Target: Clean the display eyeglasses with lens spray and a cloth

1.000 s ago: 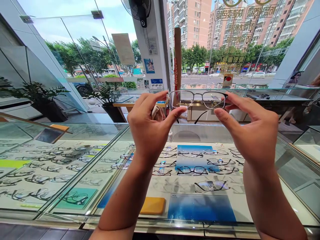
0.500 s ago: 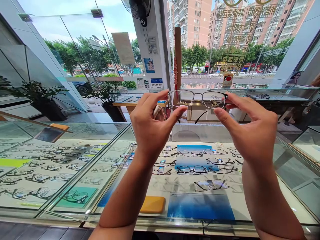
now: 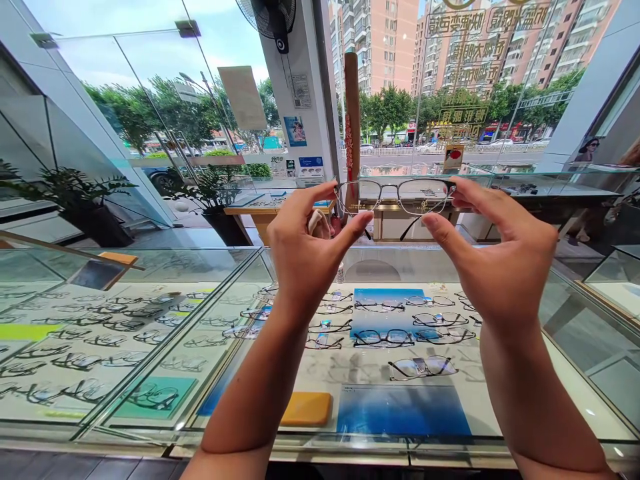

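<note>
A pair of thin-rimmed glasses [image 3: 389,189] is held up in front of me, above the glass display case [image 3: 370,257]. My left hand [image 3: 310,247] pinches its left end between thumb and fingers, and a crumpled light cloth [image 3: 319,225] shows tucked in the same hand. At the right end, my right hand [image 3: 495,247] grips the frame near the hinge. The temples point away from me, with dark tips showing below the lenses. Under the case glass lie several rows of glasses [image 3: 384,339].
An orange case [image 3: 307,409] and a blue sheet [image 3: 400,410] lie inside the display. A small mirror [image 3: 97,272] stands on the left counter. Farther back are potted plants [image 3: 215,200], a wooden table [image 3: 260,223] and a fan [image 3: 275,17].
The glasses have tilted slightly and shifted a little left relative to the right hand, with the temples showing at a different angle. The view has shifted slightly. Both hands keep their hold.
</note>
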